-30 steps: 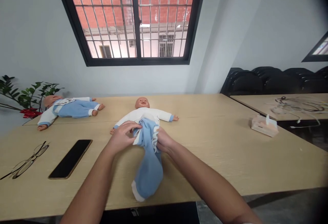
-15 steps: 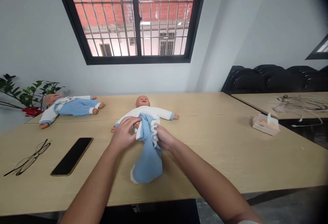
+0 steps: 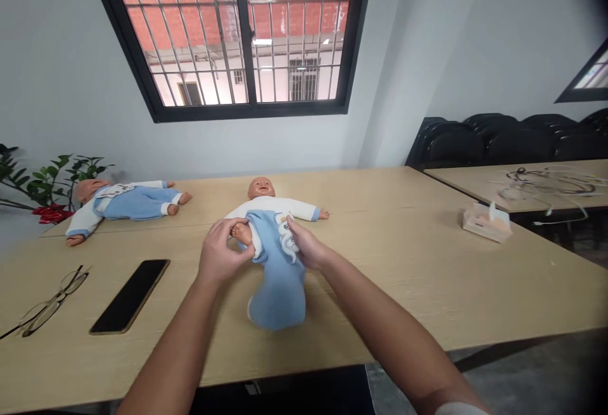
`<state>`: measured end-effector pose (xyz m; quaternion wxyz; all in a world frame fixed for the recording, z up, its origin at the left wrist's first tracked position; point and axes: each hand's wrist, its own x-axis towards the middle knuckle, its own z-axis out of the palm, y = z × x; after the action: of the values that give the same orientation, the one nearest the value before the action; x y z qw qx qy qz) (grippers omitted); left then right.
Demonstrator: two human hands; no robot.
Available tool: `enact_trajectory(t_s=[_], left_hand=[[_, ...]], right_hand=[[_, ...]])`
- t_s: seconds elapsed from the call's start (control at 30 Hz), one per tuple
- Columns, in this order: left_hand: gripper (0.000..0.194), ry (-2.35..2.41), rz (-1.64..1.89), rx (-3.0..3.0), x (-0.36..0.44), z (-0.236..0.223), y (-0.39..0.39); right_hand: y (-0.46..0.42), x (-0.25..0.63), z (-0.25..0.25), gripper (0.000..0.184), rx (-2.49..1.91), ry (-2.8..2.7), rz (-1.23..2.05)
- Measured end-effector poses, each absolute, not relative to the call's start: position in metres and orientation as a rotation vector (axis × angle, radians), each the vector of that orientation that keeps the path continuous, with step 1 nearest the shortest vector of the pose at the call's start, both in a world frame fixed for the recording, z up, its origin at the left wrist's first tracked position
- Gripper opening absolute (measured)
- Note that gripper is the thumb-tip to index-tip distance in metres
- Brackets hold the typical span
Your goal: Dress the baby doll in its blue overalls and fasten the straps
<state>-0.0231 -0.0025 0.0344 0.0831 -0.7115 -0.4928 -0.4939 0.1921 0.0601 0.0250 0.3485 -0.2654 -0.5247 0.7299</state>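
A baby doll [image 3: 261, 187] in a white long-sleeved top lies face up on the table, its head toward the wall. Blue trousers [image 3: 280, 282] with a white animal picture cover its lower body, one leg of them hanging toward me. The doll's bare foot [image 3: 242, 233] pokes out of the white cuff on the left. My left hand [image 3: 222, 251] curls round that cuff, thumb and fingers on either side of the foot. On the other side, my right hand [image 3: 304, 244] grips the trousers by the animal picture, thumb on top; its other fingers are mostly hidden.
Another dressed doll [image 3: 137, 203] lies at the back left by a potted plant [image 3: 52, 177]. Glasses [image 3: 50, 301] and a black phone [image 3: 130, 296] rest on the left of the table. To the right are a tissue box [image 3: 487, 223], coiled cables [image 3: 553, 184] and stacked black chairs [image 3: 508, 142].
The doll's foot has come out through the white cuff and now shows clearly. My left hand has shifted slightly left and lower around it; my right hand keeps its hold on the trousers.
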Motion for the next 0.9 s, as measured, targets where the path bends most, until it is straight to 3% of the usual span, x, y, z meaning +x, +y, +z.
enact_trajectory(t_s=[0.2, 0.47, 0.57, 0.8, 0.9], left_hand=[[0.032, -1.351, -1.411, -1.989, -0.025, 0.039, -0.017], [0.039, -1.304, -1.267, -2.075, -0.023, 0.005, -0.080], [0.035, -1.390, -1.255, -2.178, -0.018, -0.020, -0.102], [0.025, -1.572, -1.166, -2.421, -0.015, -0.053, -0.123], [0.021, -1.650, -1.018, -2.511, -0.014, -0.053, -0.124]], right_hand=[[0.083, 0.236, 0.033, 0.049, -0.657, -1.786, 1.793], [0.127, 0.240, 0.002, 0.023, -0.956, -1.489, 1.297], [0.127, 0.233, -0.002, 0.025, -0.985, -1.392, 1.176], [0.089, 0.227, 0.026, 0.045, -0.519, -1.719, 1.567], [0.080, 0.220, 0.031, 0.039, -0.532, -1.774, 1.396]])
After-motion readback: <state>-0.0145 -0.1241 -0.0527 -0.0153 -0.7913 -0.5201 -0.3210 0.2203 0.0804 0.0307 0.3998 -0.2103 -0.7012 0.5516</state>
